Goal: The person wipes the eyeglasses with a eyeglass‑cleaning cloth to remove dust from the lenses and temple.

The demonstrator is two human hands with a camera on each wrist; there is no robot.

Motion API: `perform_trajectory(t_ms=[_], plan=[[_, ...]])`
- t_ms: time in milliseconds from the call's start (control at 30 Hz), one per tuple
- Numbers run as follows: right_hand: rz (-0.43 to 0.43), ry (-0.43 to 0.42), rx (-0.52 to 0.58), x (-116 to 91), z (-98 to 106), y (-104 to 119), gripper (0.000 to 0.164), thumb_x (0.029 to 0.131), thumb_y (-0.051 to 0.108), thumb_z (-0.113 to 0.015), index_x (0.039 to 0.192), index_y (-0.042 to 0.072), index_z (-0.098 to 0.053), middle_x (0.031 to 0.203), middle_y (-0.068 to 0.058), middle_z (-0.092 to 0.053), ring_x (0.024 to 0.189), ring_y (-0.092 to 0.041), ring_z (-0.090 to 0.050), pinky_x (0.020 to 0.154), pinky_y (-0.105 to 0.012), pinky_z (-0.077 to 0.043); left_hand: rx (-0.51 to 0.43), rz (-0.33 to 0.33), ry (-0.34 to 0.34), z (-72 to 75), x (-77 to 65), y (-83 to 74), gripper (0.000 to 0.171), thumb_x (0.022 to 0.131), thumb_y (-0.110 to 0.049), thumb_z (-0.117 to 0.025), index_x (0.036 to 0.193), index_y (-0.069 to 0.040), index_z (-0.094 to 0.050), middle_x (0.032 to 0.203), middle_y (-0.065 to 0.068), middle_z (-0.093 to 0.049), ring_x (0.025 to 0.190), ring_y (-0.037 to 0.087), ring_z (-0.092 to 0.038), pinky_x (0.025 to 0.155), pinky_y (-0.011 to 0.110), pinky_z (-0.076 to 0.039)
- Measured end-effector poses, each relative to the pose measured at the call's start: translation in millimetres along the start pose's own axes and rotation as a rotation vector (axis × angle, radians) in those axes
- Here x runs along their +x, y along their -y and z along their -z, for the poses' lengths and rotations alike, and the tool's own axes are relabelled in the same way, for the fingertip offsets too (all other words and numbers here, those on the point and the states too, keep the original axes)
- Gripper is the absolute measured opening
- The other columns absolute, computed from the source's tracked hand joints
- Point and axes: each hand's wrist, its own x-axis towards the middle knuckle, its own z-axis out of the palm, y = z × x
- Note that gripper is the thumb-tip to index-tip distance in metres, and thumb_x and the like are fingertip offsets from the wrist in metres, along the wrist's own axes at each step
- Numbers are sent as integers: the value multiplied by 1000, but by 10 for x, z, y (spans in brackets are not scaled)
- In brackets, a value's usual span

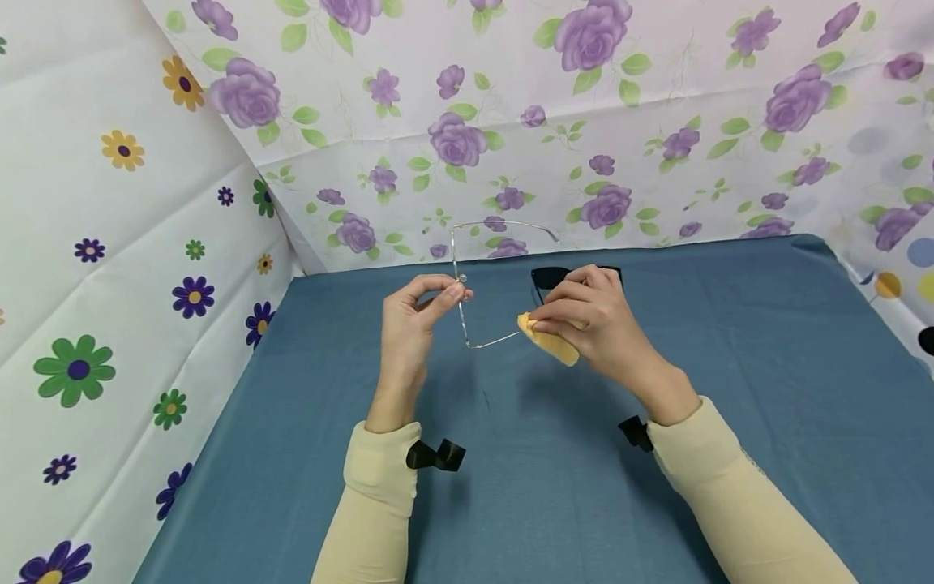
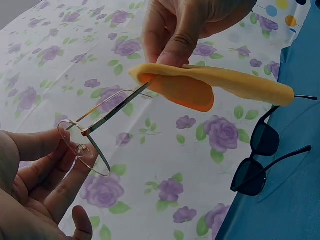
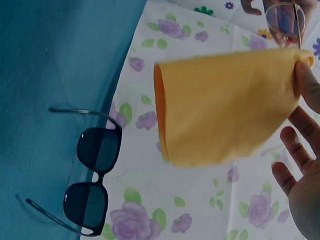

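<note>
Clear-lensed, thin metal-framed eyeglasses (image 2: 97,123) lie between the left hand (image 1: 409,323), pinching their front, and the right hand (image 1: 601,324), pinching a folded yellow fabric cloth (image 3: 225,107) around one rightward-pointing temple (image 2: 120,106).

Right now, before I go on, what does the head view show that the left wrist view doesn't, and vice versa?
Only the head view: both pale sleeves, the black strips at the cuffs and the daisy-print sheet.

Only the left wrist view: both lenses of the sunglasses clear of the right hand, and the opening of the folded yellow cloth, with an arm of the thin-framed glasses reaching it.

Both: the left hand pinching those glasses, the right hand pinching the cloth, the sunglasses, blue table cover and purple-flowered sheet.
</note>
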Motion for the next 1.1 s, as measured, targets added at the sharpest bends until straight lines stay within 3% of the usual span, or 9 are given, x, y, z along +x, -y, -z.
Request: perform_trajectory(t_ms=[300,500,600,733,867,1100], plan=[[-34,30,54,-22,74,-81,20,76,0,-88,92,11,-82,93,-4,-72,97,-29,-53,90,-54,-32,2,39,20,41,-11,10,14,98,-10,-73,102,4,-74,91,0,-77,97,26,-73,107,41,-49],[58,39,-53,31,134,48,19,77,4,-89,93,13,-83,90,-5,-67,97,-32,-54,90,-56,-36,244,-10,-73,7,-8,39,16,97,-15,-76,104,1,-77,101,12,-77,101,30,-71,92,39,-54],[77,55,-96,51,157,110,18,78,7,-90,93,14,-83,89,-5,-66,98,-33,-55,92,-57,-37,353,-33,-116,2,-5,67,17,97,-19,-77,102,-3,-79,102,12,-77,106,22,-70,89,40,-51],[84,74,-129,70,175,174,16,79,9,-90,92,16,-83,86,-3,-65,99,-32,-56,93,-56,-38,461,-59,-179,-7,-18,86,17,97,-22,-77,103,-7,-80,100,9,-78,106,22,-70,83,41,-50],[76,88,-150,88,183,221,16,79,9,-90,91,16,-83,85,-2,-65,97,-31,-56,93,-54,-38,528,-65,-223,-15,-27,82,14,97,-22,-77,103,-10,-81,95,7,-76,95,23,-69,80,41,-48],[79,109,-171,92,183,257,16,80,11,-90,92,17,-83,87,-2,-65,95,-29,-55,91,-53,-38,552,-43,-240,-18,-15,86,13,96,-23,-79,101,-11,-81,90,5,-75,88,21,-65,69,35,-43]])
